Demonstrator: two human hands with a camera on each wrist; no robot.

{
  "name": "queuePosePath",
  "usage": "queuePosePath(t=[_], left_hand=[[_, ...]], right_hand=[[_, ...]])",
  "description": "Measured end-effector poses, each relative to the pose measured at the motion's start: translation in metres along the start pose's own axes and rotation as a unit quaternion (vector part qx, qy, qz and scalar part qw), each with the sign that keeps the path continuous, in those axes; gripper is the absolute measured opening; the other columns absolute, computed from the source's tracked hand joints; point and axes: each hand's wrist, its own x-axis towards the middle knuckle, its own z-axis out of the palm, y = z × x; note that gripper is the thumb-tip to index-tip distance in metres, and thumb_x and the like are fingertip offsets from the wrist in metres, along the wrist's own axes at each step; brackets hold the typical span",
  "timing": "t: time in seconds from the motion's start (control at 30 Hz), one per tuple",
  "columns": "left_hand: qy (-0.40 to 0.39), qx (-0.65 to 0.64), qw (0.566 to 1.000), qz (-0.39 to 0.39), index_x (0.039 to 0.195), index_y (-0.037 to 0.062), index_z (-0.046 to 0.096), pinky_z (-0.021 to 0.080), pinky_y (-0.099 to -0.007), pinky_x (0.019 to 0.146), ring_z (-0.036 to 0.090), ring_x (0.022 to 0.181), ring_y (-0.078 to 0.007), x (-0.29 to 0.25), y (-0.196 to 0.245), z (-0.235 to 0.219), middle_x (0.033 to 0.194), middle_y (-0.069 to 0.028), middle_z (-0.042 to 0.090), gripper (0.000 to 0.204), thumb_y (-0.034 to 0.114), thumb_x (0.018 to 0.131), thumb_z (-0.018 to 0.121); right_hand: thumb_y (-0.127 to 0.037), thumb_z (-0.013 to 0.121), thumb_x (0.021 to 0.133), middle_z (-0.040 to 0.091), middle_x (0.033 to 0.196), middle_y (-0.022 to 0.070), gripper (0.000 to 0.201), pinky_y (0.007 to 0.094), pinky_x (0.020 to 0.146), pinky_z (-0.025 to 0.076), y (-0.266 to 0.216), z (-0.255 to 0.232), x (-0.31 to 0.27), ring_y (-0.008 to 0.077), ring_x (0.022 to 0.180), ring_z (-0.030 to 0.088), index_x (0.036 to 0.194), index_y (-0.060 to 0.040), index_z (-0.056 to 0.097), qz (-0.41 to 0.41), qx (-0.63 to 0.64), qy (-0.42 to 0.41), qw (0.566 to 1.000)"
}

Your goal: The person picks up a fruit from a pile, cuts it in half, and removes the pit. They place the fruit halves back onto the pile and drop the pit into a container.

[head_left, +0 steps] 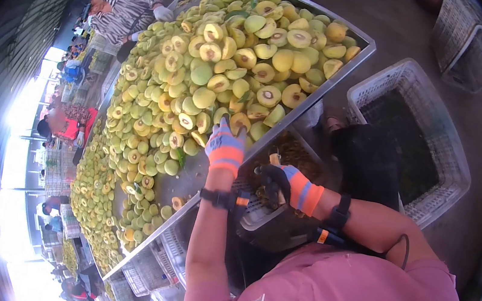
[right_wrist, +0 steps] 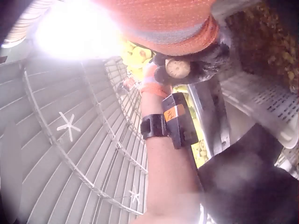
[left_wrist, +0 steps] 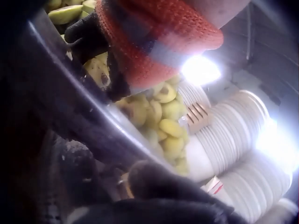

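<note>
Along the metal table's edge, my gloved left hand reaches into a heap of yellow-green stone fruit, many cut in half with brown centres showing. Its dark fingertips lie around a stone fruit half, seen between thumb and fingers in the left wrist view. My right hand, in an orange and grey glove with dark fingers, grips a wooden-handled tool just outside the rim. The round end of its wooden handle pokes out of the fist in the right wrist view; the tool's working part is hidden.
The raised metal rim runs between my hands. Below it sits a pale crate; a larger white crate stands on the floor at right. Across the table is a person in a striped top. Stacked baskets stand beyond the heap.
</note>
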Motion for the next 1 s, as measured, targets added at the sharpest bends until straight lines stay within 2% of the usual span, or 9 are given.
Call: queuePosePath(t=[0.17, 0.23, 0.3, 0.5, 0.57, 0.63, 0.7, 0.8, 1.0], left_hand=[[-0.036, 0.043, 0.998, -0.013, 0.142, 0.0028, 0.039, 0.045, -0.0411, 0.099, 0.054, 0.121, -0.0362, 0.023, 0.006, 0.026, 0.141, -0.0247, 0.045, 0.081, 0.048, 0.081, 0.067], [-0.032, -0.018, 0.999, -0.016, 0.141, 0.0, 0.038, 0.044, -0.0409, 0.101, 0.053, 0.122, -0.0367, 0.024, -0.008, 0.031, 0.139, -0.0259, 0.046, 0.086, 0.047, 0.078, 0.071], [-0.048, -0.095, 0.994, -0.017, 0.141, -0.0033, 0.036, 0.043, -0.0408, 0.102, 0.051, 0.124, -0.0373, 0.025, -0.018, 0.036, 0.138, -0.0268, 0.047, 0.091, 0.045, 0.074, 0.075], [0.097, -0.344, 0.934, -0.02, 0.14, -0.0076, 0.032, 0.043, -0.0377, 0.101, 0.054, 0.119, -0.0325, 0.009, -0.008, 0.055, 0.13, -0.0229, 0.053, 0.089, 0.019, 0.071, 0.081], [0.073, -0.43, 0.9, -0.006, 0.14, -0.005, 0.031, 0.044, -0.0368, 0.1, 0.055, 0.115, -0.0303, 0.011, -0.01, 0.054, 0.126, -0.0217, 0.055, 0.085, 0.013, 0.073, 0.078], [0.074, -0.496, 0.865, 0.026, 0.138, -0.0022, 0.035, 0.045, -0.036, 0.098, 0.057, 0.111, -0.0284, 0.007, -0.011, 0.05, 0.123, -0.0199, 0.056, 0.077, 0.008, 0.074, 0.076], [0.098, -0.539, 0.833, 0.08, 0.134, 0.0006, 0.043, 0.047, -0.0353, 0.095, 0.058, 0.107, -0.0267, -0.004, -0.012, 0.039, 0.119, -0.0174, 0.058, 0.066, 0.004, 0.076, 0.073], [0.089, -0.397, 0.903, 0.14, 0.123, 0.003, 0.055, 0.048, -0.0349, 0.092, 0.058, 0.105, -0.0248, -0.028, -0.018, 0.013, 0.115, -0.0134, 0.06, 0.05, 0.001, 0.076, 0.071], [0.142, -0.533, 0.833, 0.036, 0.113, -0.0022, 0.059, 0.051, -0.0314, 0.086, 0.06, 0.093, -0.0185, -0.066, -0.024, 0.015, 0.11, -0.0097, 0.062, 0.03, 0.006, 0.086, 0.068]], right_hand=[[-0.017, 0.059, 0.091, 0.065, 0.08, 0.0022, 0.016, 0.0275, 0.058, 0.048, -0.002, -0.013, 0.022, 0.0133, 0.066, 0.062, 0.1, -0.0068, 0.067, -0.035, 0.016, -0.079, 0.996], [-0.014, 0.057, 0.091, 0.066, 0.083, 0.0022, 0.017, 0.028, 0.061, 0.05, 0.003, -0.011, 0.02, 0.0144, 0.07, 0.064, 0.104, -0.0084, 0.067, -0.135, -0.173, -0.133, 0.967], [-0.012, 0.056, 0.091, 0.067, 0.085, 0.0023, 0.02, 0.0284, 0.064, 0.051, 0.008, -0.013, 0.006, 0.0164, 0.074, 0.065, 0.108, -0.0105, 0.066, -0.314, -0.501, -0.13, 0.795], [-0.015, 0.054, 0.091, 0.065, 0.084, 0.0017, 0.024, 0.0336, 0.075, 0.049, 0.018, -0.019, 0.019, 0.0211, 0.074, 0.063, 0.112, -0.0142, 0.065, -0.263, -0.496, -0.051, 0.826], [-0.02, 0.054, 0.092, 0.062, 0.08, 0.0007, 0.022, 0.036, 0.075, 0.048, 0.029, -0.029, 0.048, 0.02, 0.072, 0.061, 0.11, -0.0146, 0.066, -0.367, -0.648, 0.026, 0.666], [-0.021, 0.051, 0.094, 0.061, 0.079, 0.0003, 0.023, 0.0336, 0.073, 0.047, 0.02, -0.02, 0.037, 0.0169, 0.071, 0.06, 0.111, -0.013, 0.065, -0.373, -0.666, 0.047, 0.644], [-0.019, 0.05, 0.096, 0.062, 0.081, 0.0005, 0.023, 0.0289, 0.07, 0.046, 0.006, -0.01, 0.009, 0.013, 0.073, 0.06, 0.112, -0.0099, 0.063, -0.311, -0.539, 0.014, 0.782], [-0.016, 0.06, 0.093, 0.065, 0.087, 0.0011, 0.018, 0.0286, 0.073, 0.048, -0.008, 0.005, -0.008, 0.0107, 0.079, 0.059, 0.107, -0.0064, 0.066, -0.276, -0.269, -0.011, 0.923], [-0.012, 0.064, 0.09, 0.068, 0.088, 0.0036, 0.018, 0.0294, 0.073, 0.05, -0.005, 0.022, -0.008, 0.01, 0.083, 0.058, 0.103, -0.0007, 0.065, -0.423, -0.152, -0.002, 0.893]])
